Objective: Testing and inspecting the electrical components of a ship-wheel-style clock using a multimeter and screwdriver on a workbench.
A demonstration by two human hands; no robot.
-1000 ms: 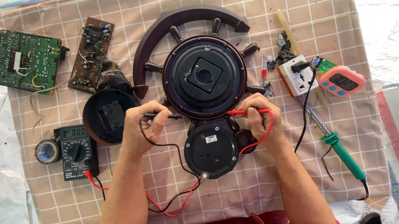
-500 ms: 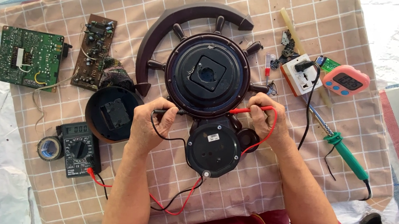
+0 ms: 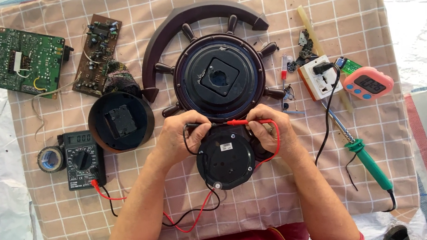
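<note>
Far left: green circuit board [image 3: 27, 62], then a brown circuit board [image 3: 96, 55] just beside it. Near left: roll of tape [image 3: 50, 159] touching the black multimeter [image 3: 82, 159], its red and black leads running right toward me.

Left of centre: round black clock case [image 3: 121, 122], back up.

Centre, far: ship's-wheel clock frame [image 3: 220, 77], dark brown, face down.

Centre, near: small round black clock unit [image 3: 225, 159], lying just under the wheel's near rim, between my two hands.

My left hand [image 3: 179, 135]: fingers pinched shut on the black probe [image 3: 196, 126], tip aimed at the unit's far edge.

My right hand [image 3: 268, 132]: fingers closed round the red probe [image 3: 244, 122], tip pointing left toward the black one.

To do this well, I judge: keep both tips steady on the contacts (they are too small to see), wrists resting on the cloth, tips apart from each other.

Right: white socket block [image 3: 320, 77], pink timer [image 3: 367, 84], green-handled soldering iron [image 3: 367, 162].
</note>
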